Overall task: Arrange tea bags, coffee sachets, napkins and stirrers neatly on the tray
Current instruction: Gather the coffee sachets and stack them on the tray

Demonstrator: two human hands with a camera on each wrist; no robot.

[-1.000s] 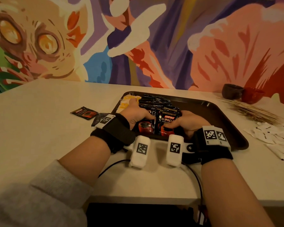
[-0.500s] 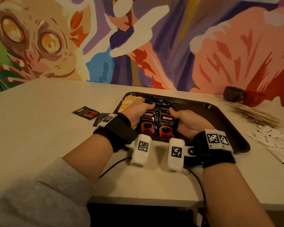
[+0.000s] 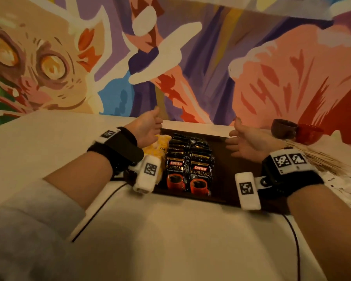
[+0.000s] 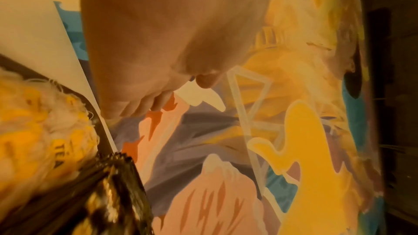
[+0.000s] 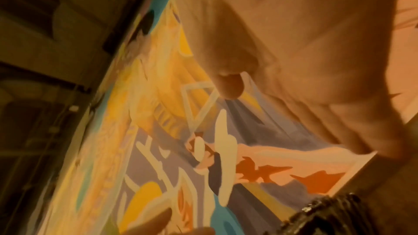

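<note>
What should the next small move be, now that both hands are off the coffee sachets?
Probably reach the right hand to the stirrers lying on the table right of the tray. Both hands are open and hold nothing; the left hand hovers over the tea bags. The coffee sachets lie in two neat rows on the tray, whose right half looks bare.

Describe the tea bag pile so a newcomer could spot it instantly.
Find the dark tray on the pale table, under the mural. At its left end, beside the left hand, lies the yellow tea bag pile. The coffee sachets next to it are black, in two overlapping rows.
</note>
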